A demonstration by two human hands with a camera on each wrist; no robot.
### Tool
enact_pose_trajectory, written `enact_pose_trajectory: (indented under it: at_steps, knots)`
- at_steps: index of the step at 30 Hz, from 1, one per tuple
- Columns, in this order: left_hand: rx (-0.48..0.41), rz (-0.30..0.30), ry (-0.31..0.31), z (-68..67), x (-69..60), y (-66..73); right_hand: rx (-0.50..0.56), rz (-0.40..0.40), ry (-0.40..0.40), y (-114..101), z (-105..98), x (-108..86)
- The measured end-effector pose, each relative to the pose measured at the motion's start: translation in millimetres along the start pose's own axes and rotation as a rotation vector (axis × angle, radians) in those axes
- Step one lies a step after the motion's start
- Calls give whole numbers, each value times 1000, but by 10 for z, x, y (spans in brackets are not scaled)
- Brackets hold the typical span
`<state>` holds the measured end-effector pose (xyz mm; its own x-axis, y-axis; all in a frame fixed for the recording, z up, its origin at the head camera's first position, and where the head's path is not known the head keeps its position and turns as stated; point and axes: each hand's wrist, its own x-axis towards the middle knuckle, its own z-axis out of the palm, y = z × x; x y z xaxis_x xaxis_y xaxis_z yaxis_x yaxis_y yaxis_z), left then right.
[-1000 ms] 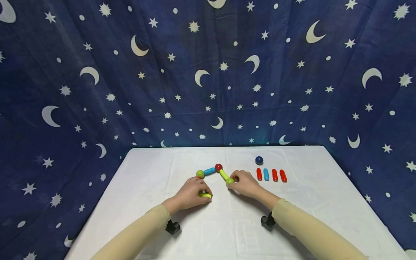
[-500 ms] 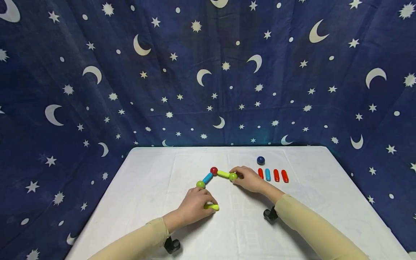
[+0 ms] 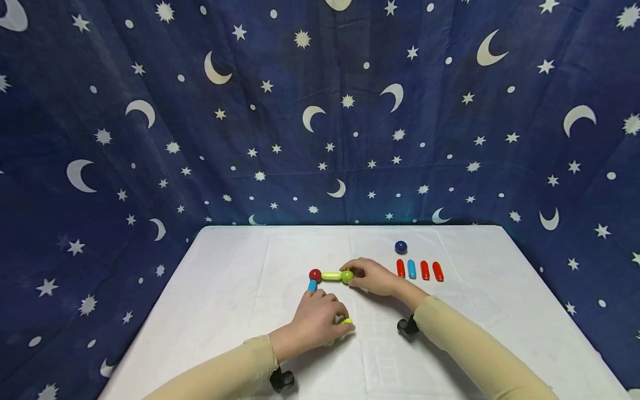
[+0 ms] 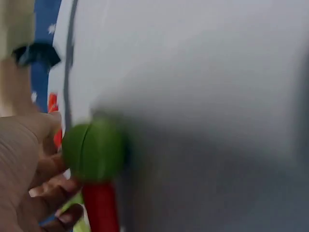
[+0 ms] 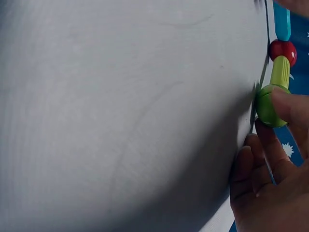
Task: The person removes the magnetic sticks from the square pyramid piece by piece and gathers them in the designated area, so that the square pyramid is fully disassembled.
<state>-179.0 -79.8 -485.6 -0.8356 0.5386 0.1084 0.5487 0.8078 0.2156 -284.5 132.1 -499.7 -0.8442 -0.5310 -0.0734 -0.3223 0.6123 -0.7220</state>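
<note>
My right hand (image 3: 374, 277) pinches a green ball (image 3: 347, 276) between thumb and fingers. A lime rod (image 3: 331, 276) joins that ball to a red ball (image 3: 315, 275), from which a blue rod (image 3: 312, 285) runs down under the fingers of my left hand (image 3: 315, 321). My left hand is curled over the near part of this toy chain, and another lime rod (image 3: 347, 321) shows by its thumb. In the left wrist view, its fingers are against a green ball (image 4: 94, 151) with a red rod (image 4: 101, 208) attached. My palm hides how these pieces join in the head view.
Right of my right hand, red rods (image 3: 425, 270) and a blue rod (image 3: 411, 269) lie in a row on the white table (image 3: 235, 278). Behind them sits a dark blue ball (image 3: 401, 247). A starry blue curtain (image 3: 280, 178) stands behind the table.
The chain has swung round: its red ball has moved left and nearer. My left hand has moved right and nearer, while my right hand, still pinching its ball, went right and then back left.
</note>
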Motion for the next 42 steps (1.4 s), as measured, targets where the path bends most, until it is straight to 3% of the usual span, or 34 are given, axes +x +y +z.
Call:
enact_pose_trajectory:
  at_steps: [3, 7, 11, 14, 26, 37, 42]
  knots:
    - [-73, -38, 20, -82, 170, -164, 25, 1, 18, -1, -1, -1]
    - [-299, -105, 49, -145, 435, -507, 77, 41, 62, 11, 9, 2]
    - [-544, -151, -46, -124, 600, -767, 143, 64, 84, 38, 51, 21]
    - [-645, -156, -124, -88, 659, -847, 192, 84, 89, 46, 87, 36]
    - [-659, -185, -153, -11, 751, -817, 283, 137, 110, 83, 109, 42]
    - [-768, -192, -157, -1, 752, -822, 305, 123, 114, 83, 114, 23]
    - [-752, -206, -171, -6, 763, -821, 299, 122, 113, 72, 111, 14]
